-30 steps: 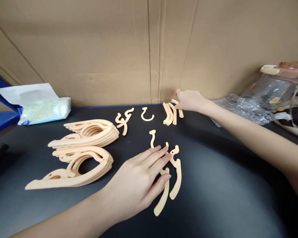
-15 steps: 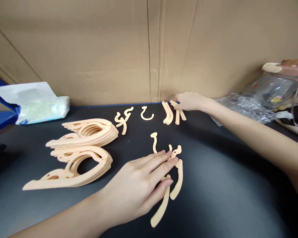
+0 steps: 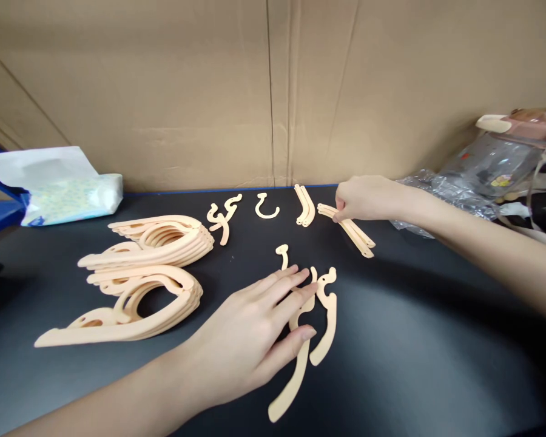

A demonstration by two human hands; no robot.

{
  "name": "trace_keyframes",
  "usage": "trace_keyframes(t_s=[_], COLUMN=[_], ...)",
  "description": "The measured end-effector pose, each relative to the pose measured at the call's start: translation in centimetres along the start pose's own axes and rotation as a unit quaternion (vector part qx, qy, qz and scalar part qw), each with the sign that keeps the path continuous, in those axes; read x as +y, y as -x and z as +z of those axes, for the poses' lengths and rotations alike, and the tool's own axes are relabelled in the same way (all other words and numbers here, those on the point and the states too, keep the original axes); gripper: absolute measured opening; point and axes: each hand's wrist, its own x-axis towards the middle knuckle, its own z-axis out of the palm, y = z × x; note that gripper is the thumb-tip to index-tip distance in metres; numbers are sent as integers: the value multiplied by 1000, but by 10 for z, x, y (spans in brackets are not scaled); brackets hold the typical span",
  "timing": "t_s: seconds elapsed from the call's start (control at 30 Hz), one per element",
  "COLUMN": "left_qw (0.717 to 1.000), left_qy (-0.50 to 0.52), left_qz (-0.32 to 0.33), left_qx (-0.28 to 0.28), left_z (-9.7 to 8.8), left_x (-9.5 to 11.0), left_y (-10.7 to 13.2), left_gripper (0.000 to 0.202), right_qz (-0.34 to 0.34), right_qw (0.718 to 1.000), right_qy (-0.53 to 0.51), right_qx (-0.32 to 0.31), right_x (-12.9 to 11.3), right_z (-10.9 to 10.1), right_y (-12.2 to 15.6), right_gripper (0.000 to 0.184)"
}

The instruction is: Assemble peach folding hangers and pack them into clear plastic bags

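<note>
My right hand (image 3: 368,197) is closed on the far end of some flat cream strips (image 3: 357,233), held just over or on the black tabletop. My left hand (image 3: 255,328) lies palm down with its fingers spread over loose cream hanger parts. A curved hanger arm (image 3: 291,388) sticks out below its thumb, and another hanger arm (image 3: 330,331) lies beside its fingertips. From under the fingers the end of a small hook (image 3: 282,250) pokes out; the rest is covered. Another pair of strips (image 3: 304,206) lies left of my right hand.
Two stacks of folded cream hangers (image 3: 182,303) sit on the left. Toward the back are a single hook (image 3: 267,213) and a few notched pieces (image 3: 225,221). A wipes pack (image 3: 73,197) is at back left; crumpled plastic (image 3: 455,194) and a clear bottle (image 3: 495,161) stand right. Cardboard (image 3: 186,91) rises behind.
My right hand has moved right and slightly nearer, swinging the strips with it, away from the other pair. Under my left hand the parts have shifted a little as its fingers moved slightly.
</note>
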Motion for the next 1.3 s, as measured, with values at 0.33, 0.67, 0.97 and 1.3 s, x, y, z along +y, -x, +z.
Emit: trace_keyframes(t_s=[0.33, 0.67, 0.97, 1.3], left_qw=[988, 985, 990, 986], left_qy=[75, 98, -27, -56], left_qz=[120, 139, -33, -132], left_qx=[-62, -42, 134, 84], left_z=[-18, -21, -14, -4], left_x=[9, 11, 3, -8], left_y=[-8, -8, -4, -8], left_gripper=[38, 33, 34, 27], right_qz=[-173, -352, -339, -369], right_qw=[984, 924, 896, 876], right_qy=[-16, -69, -76, -56], right_qx=[49, 132, 277, 305], right_x=[-29, -66, -47, -36], right_z=[3, 15, 11, 39], right_y=[39, 35, 43, 89], right_gripper=[32, 25, 28, 25])
